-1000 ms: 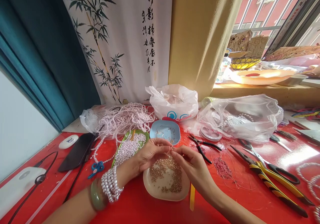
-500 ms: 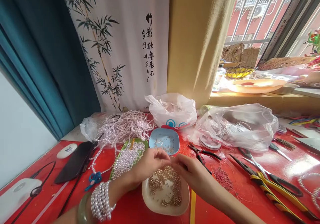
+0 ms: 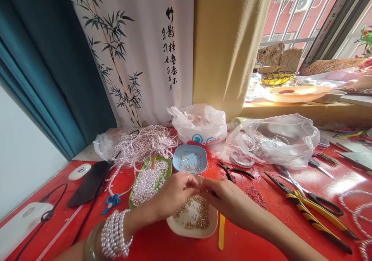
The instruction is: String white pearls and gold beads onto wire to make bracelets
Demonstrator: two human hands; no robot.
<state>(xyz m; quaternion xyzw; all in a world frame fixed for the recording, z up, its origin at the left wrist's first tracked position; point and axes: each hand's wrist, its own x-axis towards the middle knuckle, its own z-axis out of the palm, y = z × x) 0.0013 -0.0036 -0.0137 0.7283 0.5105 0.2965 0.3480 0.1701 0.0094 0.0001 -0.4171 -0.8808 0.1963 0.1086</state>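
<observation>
"Hands?"
"Left hand (image 3: 176, 194) and right hand (image 3: 222, 195) meet above the cream dish (image 3: 192, 233), fingers curled, tips hidden. Can't tell what they pinch."
"Beads?"
"Gold beads (image 3: 203, 214) lie loose in the dish, under the hands."
"Risk?"
"A dipping wrist could catch the rim, scattering them; left forearm might knock the green tray (image 3: 170, 167)."

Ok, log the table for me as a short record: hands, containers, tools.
Left hand: above the cream dish; anything gripped is hidden
Right hand: fingertips close to the left hand's; grip hidden
Cream dish: gold beads
Green tray: pearly beads
Blue dish: small pieces, too small to identify
Tools at right: small black pliers, yellow-and-black pliers, scissors
</observation>
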